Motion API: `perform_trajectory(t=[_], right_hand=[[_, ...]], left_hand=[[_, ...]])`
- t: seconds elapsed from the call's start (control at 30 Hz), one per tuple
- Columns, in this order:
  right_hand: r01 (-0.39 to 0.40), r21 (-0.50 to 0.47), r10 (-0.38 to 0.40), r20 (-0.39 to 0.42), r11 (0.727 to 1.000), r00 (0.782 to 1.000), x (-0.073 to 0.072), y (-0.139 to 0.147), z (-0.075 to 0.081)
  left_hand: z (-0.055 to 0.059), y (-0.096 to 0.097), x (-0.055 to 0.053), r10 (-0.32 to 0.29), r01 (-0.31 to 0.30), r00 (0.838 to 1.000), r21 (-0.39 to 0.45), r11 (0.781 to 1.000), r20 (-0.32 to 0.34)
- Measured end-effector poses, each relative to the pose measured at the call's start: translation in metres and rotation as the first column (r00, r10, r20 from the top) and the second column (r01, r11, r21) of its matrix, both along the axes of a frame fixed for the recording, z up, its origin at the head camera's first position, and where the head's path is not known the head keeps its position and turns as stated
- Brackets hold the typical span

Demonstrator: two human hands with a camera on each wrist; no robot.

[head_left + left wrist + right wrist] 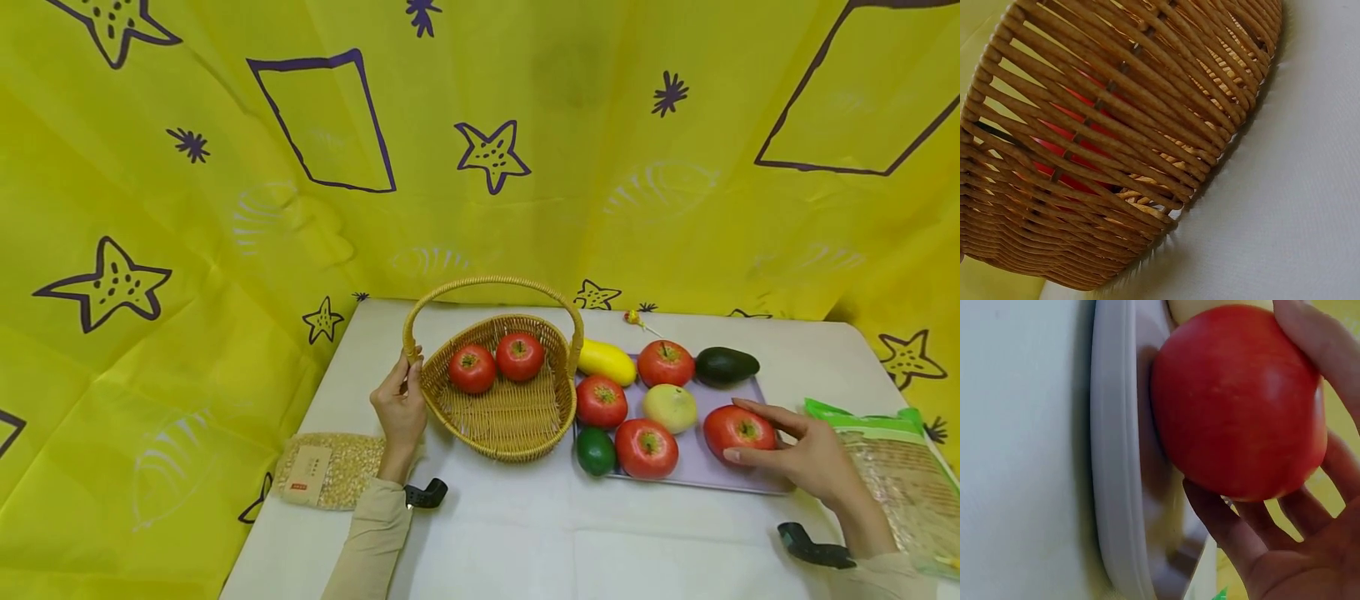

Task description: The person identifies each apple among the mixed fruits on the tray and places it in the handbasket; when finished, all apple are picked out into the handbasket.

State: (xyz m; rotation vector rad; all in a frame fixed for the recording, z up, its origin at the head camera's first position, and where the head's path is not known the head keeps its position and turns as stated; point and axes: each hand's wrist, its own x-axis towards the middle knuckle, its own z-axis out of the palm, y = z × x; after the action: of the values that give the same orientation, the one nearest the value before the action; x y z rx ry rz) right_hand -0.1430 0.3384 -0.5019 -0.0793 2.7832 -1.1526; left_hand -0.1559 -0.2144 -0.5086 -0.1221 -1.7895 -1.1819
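A heart-shaped wicker basket (498, 425) stands on the table, with two red apples in it, one of them the left apple (472, 369). My left hand (401, 408) holds the base of its arched handle (491, 281) at the left rim. In the left wrist view the woven basket side (1135, 100) fills much of the picture, with red showing through the gaps. Over the right end of a lilac tray (701, 467), my right hand (806, 450) grips a red apple (738, 433) between thumb and fingers. The right wrist view shows this apple (1238, 406) close beside the tray rim (1116, 425).
Also on the tray lie more red apples (647, 448), a pale yellow round fruit (670, 408), a long yellow one (607, 362), a dark green avocado (726, 366) and a smaller green fruit (596, 452). Packaged grains (352, 471), a lollipop (633, 317) and a green-edged bag (892, 475) surround them.
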Motion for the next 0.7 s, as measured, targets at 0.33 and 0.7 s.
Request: perform_trajectory(t=[0.33, 0.7], right_hand=[[0.097, -0.214, -0.103, -0.019, 0.972, 0.994, 0.006, -0.002, 0.013], [-0.187, -0.472, 0.102, -0.2, 0.862, 0.974, 0.004, -0.048, 0.047]], left_hand=[[-0.001, 0.0, 0.0, 0.011, -0.011, 0.999, 0.013, 1.0, 0.031], [0.002, -0.007, 0.003, -0.111, 0.108, 0.993, 0.068, 0.992, 0.043]])
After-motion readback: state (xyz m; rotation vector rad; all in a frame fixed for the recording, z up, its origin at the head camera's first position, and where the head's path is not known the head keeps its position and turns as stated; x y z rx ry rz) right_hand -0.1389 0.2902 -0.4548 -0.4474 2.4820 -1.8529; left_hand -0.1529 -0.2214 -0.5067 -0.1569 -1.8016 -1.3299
